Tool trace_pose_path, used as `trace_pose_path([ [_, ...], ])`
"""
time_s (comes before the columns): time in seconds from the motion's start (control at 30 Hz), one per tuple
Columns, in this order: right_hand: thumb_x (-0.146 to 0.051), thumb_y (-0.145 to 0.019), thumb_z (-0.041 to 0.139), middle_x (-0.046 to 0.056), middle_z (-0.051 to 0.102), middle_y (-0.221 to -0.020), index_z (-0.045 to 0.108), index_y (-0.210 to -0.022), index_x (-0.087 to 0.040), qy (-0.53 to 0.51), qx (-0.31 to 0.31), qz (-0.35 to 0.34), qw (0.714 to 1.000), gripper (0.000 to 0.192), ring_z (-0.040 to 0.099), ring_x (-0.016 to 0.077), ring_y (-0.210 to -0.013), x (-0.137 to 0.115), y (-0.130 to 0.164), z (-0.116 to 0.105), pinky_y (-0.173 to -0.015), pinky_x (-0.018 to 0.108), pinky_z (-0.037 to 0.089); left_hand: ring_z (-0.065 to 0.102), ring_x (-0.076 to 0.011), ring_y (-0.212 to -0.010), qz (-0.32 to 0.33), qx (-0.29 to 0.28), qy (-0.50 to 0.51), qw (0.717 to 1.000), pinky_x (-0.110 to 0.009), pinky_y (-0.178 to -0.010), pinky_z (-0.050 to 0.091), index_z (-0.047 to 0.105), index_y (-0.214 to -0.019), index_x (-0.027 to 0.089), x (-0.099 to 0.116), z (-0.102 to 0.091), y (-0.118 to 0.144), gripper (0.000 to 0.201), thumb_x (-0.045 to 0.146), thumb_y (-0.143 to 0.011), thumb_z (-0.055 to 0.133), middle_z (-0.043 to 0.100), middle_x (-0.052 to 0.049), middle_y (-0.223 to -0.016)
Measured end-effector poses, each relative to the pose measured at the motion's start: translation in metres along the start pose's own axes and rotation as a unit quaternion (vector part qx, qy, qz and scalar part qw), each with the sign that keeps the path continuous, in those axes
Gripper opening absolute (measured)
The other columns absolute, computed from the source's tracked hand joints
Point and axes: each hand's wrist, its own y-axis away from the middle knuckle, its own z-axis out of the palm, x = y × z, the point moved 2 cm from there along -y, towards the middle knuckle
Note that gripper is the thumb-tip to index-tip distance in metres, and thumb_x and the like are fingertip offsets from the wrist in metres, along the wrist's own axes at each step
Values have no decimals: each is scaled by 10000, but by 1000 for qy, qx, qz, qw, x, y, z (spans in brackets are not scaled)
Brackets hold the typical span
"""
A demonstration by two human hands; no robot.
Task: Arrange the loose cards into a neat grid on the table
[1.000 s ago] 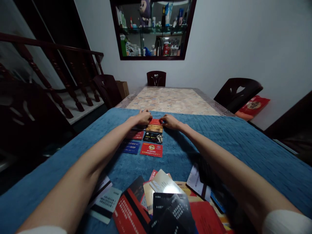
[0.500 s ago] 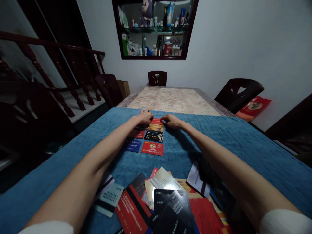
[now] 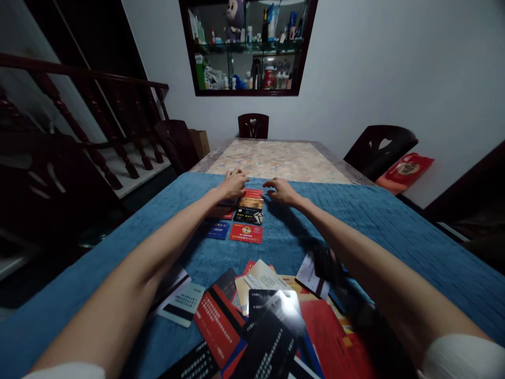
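Note:
My left hand [image 3: 234, 183] rests over the far end of two columns of cards, its fingers spread and bent down at the left edge of a red card [image 3: 254, 193]. To the right of that card, my right hand [image 3: 281, 190] is open, apart from it and holding nothing. Below the red card in the right column lie a gold card [image 3: 251, 203], a black VIP card [image 3: 248, 216] and another red card [image 3: 246, 233]. The left column shows a blue card [image 3: 216, 230] and a red one [image 3: 221, 213]; my left hand and forearm hide its far part.
A loose heap of overlapping cards, with a red striped card [image 3: 219, 323] among them, lies close to me on the blue cloth [image 3: 158, 210]. Dark items sit partly under my right forearm. Chairs [image 3: 253, 126] stand around the table [image 3: 276, 158].
My right hand has drawn back from the top red card, its fingers now lifted and apart. My left hand has shifted slightly. The view has tilted a little.

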Motion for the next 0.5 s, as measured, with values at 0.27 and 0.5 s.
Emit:
trace_pose_path([
  [0.27,-105,-825,560,101,697,-1054,712,-1122,-183,-6,26,-15,1000,342,624,206,-960,-14,26,-21,-871,302,469,417,-329,-1245,26,39,9,999,-517,-966,362,669,-1096,162,20,-18,29,343,137,-778,540,641,-134,-1182],
  [0.5,-73,-801,540,62,718,-947,724,-1063,-187,-1,38,-43,998,340,599,188,-884,-36,56,-30,-842,291,417,415,-324,-1250,46,56,15,997,-500,-972,352,658,-1111,142,41,-28,64,334,116,-813,509,638,-143,-1172],
])
